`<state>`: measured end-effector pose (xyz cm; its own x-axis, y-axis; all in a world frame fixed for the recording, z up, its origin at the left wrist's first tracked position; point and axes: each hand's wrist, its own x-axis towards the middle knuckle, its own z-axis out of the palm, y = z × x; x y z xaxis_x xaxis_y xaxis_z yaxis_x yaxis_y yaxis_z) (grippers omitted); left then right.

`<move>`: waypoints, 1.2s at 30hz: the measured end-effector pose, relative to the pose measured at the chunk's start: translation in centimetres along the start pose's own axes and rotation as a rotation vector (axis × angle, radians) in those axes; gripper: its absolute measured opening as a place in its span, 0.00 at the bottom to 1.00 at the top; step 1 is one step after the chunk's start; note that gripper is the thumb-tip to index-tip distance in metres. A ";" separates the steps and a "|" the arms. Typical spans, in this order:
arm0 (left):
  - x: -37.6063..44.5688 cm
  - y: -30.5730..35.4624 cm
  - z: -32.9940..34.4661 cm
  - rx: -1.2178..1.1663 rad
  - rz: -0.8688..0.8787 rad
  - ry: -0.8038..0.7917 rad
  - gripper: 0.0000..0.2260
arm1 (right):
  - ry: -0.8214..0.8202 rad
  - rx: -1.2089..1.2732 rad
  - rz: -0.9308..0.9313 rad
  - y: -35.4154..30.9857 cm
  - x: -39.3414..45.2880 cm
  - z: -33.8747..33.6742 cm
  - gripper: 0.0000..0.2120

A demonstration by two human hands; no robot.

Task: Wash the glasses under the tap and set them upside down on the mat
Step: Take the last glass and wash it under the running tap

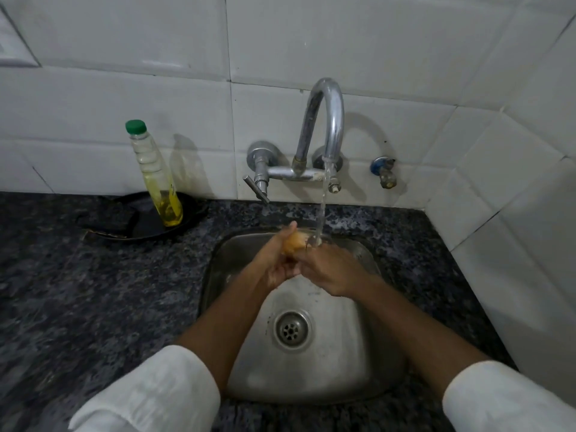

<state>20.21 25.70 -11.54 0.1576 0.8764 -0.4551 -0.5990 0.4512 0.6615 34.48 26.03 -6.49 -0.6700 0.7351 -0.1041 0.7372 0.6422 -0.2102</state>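
Your single head-mounted camera looked forward and steeply down from above the steel sink (pixel 367 366), which sat at centre frame. It stood close: your forearms entered from the bottom edge and your left hand (pixel 274 263) and right hand (pixel 327 271) met near the middle. The wide lens bowed the tiled wall (pixel 156 98) above and the dark counter (pixel 78 291) at the sides. The tap (pixel 324 126) faced you straight on. There was no second view to compare with it.
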 end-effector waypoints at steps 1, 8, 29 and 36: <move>-0.1 -0.2 0.0 0.007 0.012 -0.019 0.24 | 0.069 -0.002 0.033 0.1 0.2 0.5 0.06; 0.2 -0.9 0.4 -0.171 0.113 -0.096 0.20 | 0.219 -0.002 -0.009 -1.1 0.6 1.0 0.09; -1.0 0.3 0.2 -0.018 0.093 -0.031 0.28 | 0.124 -0.096 -0.051 -1.2 -0.9 0.2 0.12; -1.8 -2.0 0.2 -0.528 0.054 -0.209 0.21 | 0.395 0.560 0.088 -2.5 1.0 2.4 0.12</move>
<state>21.29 23.24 -11.97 0.2357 0.9347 -0.2660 -0.9131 0.3067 0.2688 31.70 24.64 -8.40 -0.4491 0.8718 0.1955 0.5600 0.4451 -0.6987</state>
